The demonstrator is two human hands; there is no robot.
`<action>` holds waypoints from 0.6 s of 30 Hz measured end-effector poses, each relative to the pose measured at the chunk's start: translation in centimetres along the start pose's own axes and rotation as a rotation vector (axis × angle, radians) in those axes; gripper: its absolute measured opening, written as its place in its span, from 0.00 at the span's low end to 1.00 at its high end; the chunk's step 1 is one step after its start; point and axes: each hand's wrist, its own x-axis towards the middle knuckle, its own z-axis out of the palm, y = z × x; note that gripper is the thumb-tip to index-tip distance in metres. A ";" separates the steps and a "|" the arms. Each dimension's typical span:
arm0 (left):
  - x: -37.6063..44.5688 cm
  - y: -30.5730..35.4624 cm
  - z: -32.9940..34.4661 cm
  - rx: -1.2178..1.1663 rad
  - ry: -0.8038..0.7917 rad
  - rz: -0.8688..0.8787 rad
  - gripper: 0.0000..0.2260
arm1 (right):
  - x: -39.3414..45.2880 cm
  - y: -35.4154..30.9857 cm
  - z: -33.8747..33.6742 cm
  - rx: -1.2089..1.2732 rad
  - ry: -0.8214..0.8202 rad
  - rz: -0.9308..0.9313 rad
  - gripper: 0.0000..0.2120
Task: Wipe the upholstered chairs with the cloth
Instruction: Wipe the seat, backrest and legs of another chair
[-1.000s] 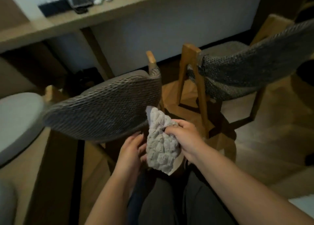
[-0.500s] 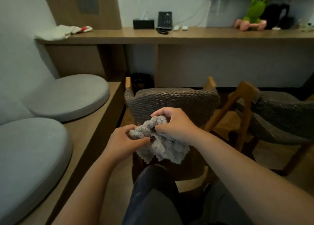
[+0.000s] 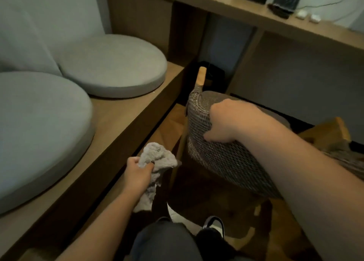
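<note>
One cloth (image 3: pixel 157 160), grey and bunched, was held in the left hand (image 3: pixel 137 172), whose fingers were closed around it, its tail hanging down just left of the nearer chair's backrest (image 3: pixel 216 152). Half a second before, the cloth had been gripped by both hands in front of that backrest; by this moment the right hand (image 3: pixel 226 123) had been freed and laid over the backrest's top edge, fingers curled over the weave and thumb pressed against its near face. The chair appeared to be steadied or turned in this way, and no wiping contact had yet been made; the cloth was kept apart from the upholstery. To the right of the backrest, part of a second chair (image 3: pixel 334 134) was seen. To its left, two round grey cushions (image 3: pixel 110 63) were set on a wooden bench (image 3: pixel 126 113), and beyond it a desk (image 3: pixel 256 16) with small dark devices was mounted against the wall.
</note>
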 end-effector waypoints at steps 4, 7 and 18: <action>5.4 -2.5 5.1 0.038 0.038 0.009 0.07 | 2.1 -0.7 0.1 -0.189 -0.111 -0.072 0.15; 8.3 -3.6 8.2 0.004 0.072 0.021 0.09 | 4.9 -1.3 -0.4 -0.107 -0.245 -0.092 0.20; 13.4 -0.4 14.5 -0.414 -0.439 0.093 0.21 | 17.8 -1.7 1.9 0.295 -0.139 0.156 0.12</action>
